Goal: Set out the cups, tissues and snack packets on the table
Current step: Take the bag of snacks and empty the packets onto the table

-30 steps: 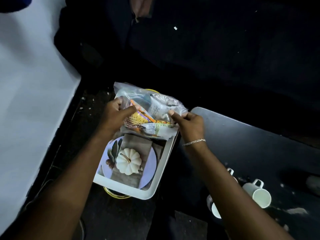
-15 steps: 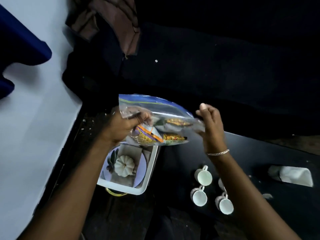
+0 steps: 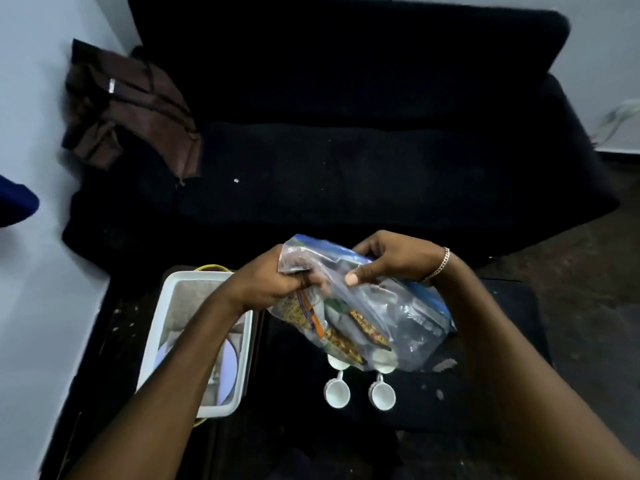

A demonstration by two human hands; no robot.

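Both hands grip one clear zip bag (image 3: 398, 306), held in the air above the black table (image 3: 512, 358), which serves as the landmark throughout. Left hand (image 3: 273, 285): clenched on the bag's upper left corner, bunching the plastic, over the table's left edge. Right hand (image 3: 391, 261): pinching the blue seal strip with thumb in front and fingers behind, over the table's far edge. Behind the table stands a dark sofa (image 3: 346, 98) with a brown cloth (image 3: 131, 109) on its arm; to the table's left sits a white tub (image 3: 162, 327) holding a plate (image 3: 228, 372), partly hidden by the left forearm. The bag's long axis slants from the hands, at its mouth, down toward the table's centre and right; its closed bottom hangs lowest. Snack packets (image 3: 332, 327) lie inside along that slant, directly below the left hand and nearer it than the right. Four white cups (image 3: 337, 393) stand on the table near its front, the farther pair partly hidden beneath the bag. Tissues are not identifiable in this view. Judgement: the seal appears to be the next thing to part, with the mouth between the two hands, so the left hand would have the shorter reach to the packets.
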